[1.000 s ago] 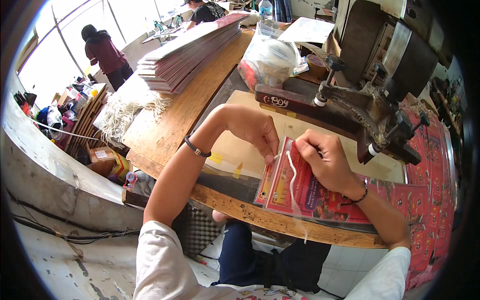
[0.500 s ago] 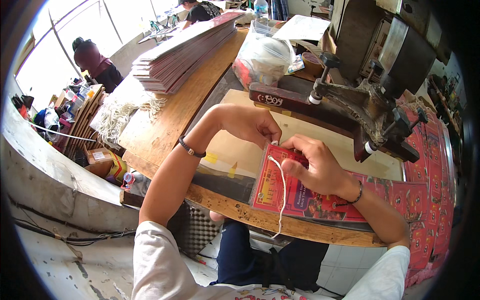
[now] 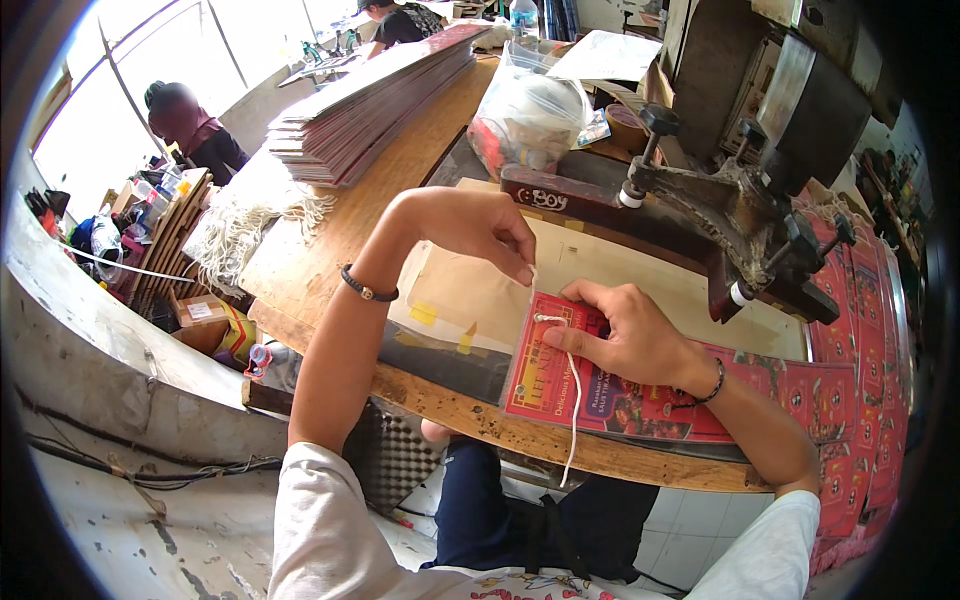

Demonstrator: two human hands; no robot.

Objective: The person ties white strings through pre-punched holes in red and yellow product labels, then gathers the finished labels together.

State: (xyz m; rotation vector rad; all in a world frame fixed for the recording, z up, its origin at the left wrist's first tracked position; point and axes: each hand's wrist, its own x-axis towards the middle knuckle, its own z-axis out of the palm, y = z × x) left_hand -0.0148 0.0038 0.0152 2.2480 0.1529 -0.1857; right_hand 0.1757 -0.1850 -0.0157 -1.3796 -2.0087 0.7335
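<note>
A long red printed sheet (image 3: 540, 385) with a glossy clear edge lies at the front of the workbench. White cord (image 3: 577, 400) passes through it near its upper left corner, and one length dangles past the bench edge. My left hand (image 3: 478, 232) is raised just above that corner, thumb and fingers pinched on the cord's other end. With my right hand (image 3: 632, 338) I grip the sheet's upper edge, thumb on the printed face beside the cord and fingers behind. The fingertips behind the sheet are hidden.
A dark metal clamp frame (image 3: 740, 190) with knobs stands behind my right hand. Farther back are a plastic bag (image 3: 530, 110) and a tall stack of sheets (image 3: 365, 115). Loose white cords (image 3: 245, 225) lie at left; more red sheets (image 3: 850, 390) hang at right. Two people sit beyond.
My left hand has moved up and slightly left from the sheet's corner, drawing the cord end upward. My right thumb now rests closer to the cord; the sheet has barely shifted.
</note>
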